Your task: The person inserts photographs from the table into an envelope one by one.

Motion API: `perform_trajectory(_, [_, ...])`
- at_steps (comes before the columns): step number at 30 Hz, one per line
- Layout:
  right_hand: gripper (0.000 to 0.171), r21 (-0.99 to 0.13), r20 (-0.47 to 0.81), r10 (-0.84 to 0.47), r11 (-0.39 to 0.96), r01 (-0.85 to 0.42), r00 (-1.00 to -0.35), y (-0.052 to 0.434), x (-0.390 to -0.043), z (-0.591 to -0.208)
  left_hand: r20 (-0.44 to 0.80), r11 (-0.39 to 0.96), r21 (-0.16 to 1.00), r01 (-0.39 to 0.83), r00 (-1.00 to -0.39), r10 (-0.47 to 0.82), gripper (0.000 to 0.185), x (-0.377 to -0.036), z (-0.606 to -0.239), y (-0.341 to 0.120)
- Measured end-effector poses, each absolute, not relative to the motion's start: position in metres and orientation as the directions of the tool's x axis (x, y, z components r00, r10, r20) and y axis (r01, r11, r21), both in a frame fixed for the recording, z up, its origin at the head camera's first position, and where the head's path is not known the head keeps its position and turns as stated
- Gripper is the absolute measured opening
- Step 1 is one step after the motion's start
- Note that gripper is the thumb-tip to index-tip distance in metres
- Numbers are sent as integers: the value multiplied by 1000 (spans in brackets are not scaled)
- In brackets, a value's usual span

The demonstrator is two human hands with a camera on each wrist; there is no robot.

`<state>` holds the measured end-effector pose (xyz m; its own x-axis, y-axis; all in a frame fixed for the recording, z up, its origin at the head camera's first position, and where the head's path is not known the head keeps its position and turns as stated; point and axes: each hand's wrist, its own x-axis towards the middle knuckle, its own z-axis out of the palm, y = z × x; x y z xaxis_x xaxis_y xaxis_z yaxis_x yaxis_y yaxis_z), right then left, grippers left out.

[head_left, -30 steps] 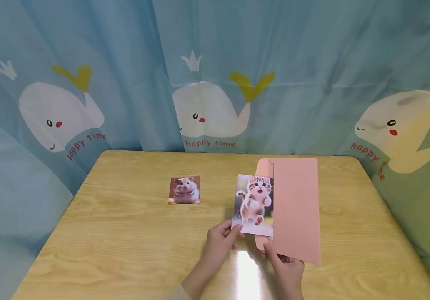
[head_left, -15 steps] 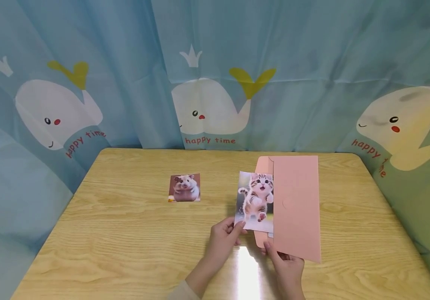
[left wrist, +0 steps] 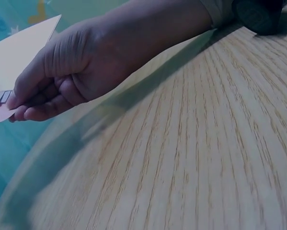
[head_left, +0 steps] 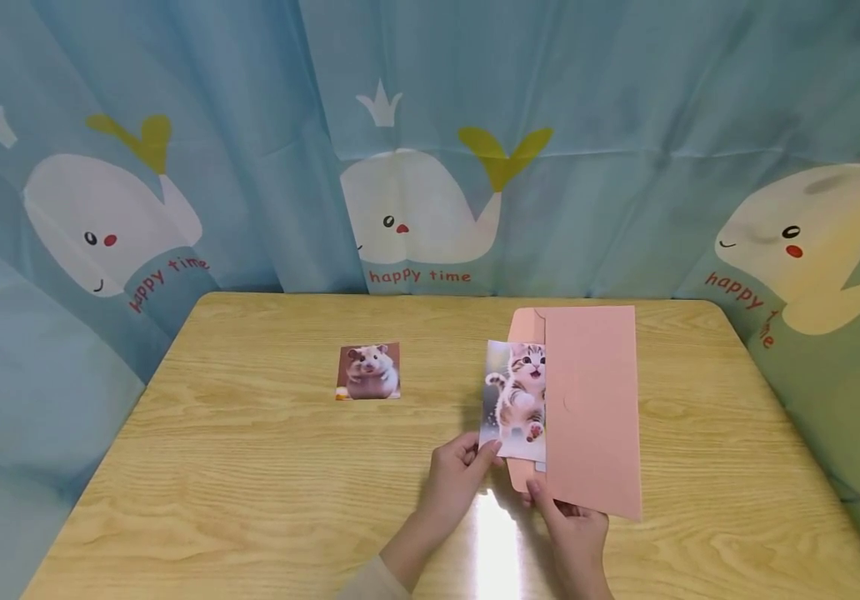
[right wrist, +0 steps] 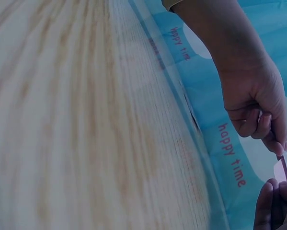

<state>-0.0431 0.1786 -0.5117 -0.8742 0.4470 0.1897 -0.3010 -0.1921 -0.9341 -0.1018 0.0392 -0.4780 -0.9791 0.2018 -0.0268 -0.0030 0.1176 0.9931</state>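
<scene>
My left hand (head_left: pixel 460 479) pinches the lower left corner of a kitten photo (head_left: pixel 517 408), thumb on its face. The photo's right part is tucked into a pink envelope (head_left: pixel 592 408), hidden behind its front panel. Below, my right hand (head_left: pixel 571 533) grips the envelope's bottom edge, thumb in front by the open flap (head_left: pixel 522 477). In the left wrist view the right hand (left wrist: pixel 81 67) holds the envelope above the table. The right wrist view shows the left hand (right wrist: pixel 258 100) close to the right fingers (right wrist: pixel 268 203). A sliver of another pale piece (head_left: pixel 541 467) peeks out below the photo.
A square hamster photo (head_left: pixel 368 372) lies on the wooden table (head_left: pixel 250 467), left of the envelope. Behind the table hangs a blue curtain (head_left: pixel 265 167) printed with whales. A bright light reflection (head_left: pixel 497 550) falls on the tabletop near the hands.
My left hand has moved right, sliding the kitten photo further into the envelope, so less of it shows. The right hand keeps holding the envelope nearly still. The head view has tilted slightly.
</scene>
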Motion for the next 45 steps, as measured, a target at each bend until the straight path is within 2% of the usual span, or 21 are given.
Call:
perform_trajectory(6, [23, -911, 219, 419, -236, -339, -881, 179, -43, -512, -55, 94, 995, -35, -974, 218, 25, -99, -477, 43])
perform_trajectory(13, [25, -921, 159, 451, -252, -296, -878, 177, -43, -509, -42, 103, 994, -20, -976, 215, 25, -99, -478, 45])
perform_trajectory(22, [20, -925, 195, 446, -212, -315, -873, 179, -42, -510, -31, 116, 993, -12, -986, 165, 18, -102, -480, 38])
perform_trajectory(26, [19, -929, 173, 457, -218, -298, -873, 179, -42, -510, -22, 107, 994, -7, -990, 142, 16, -102, -479, 34])
perform_trajectory(33, [22, -930, 178, 452, -213, -299, -874, 177, -43, -510, 78, 129, 988, 90, -992, 98, 10, -97, -482, 32])
perform_trajectory(38, [17, -944, 143, 477, -198, -265, -867, 176, -43, -510, 78, 135, 987, 89, -993, 84, 9, -96, -478, 36])
perform_trajectory(45, [18, -938, 170, 460, -195, -286, -872, 177, -43, -511, 130, 137, 980, 144, -986, 107, 13, -97, -481, 38])
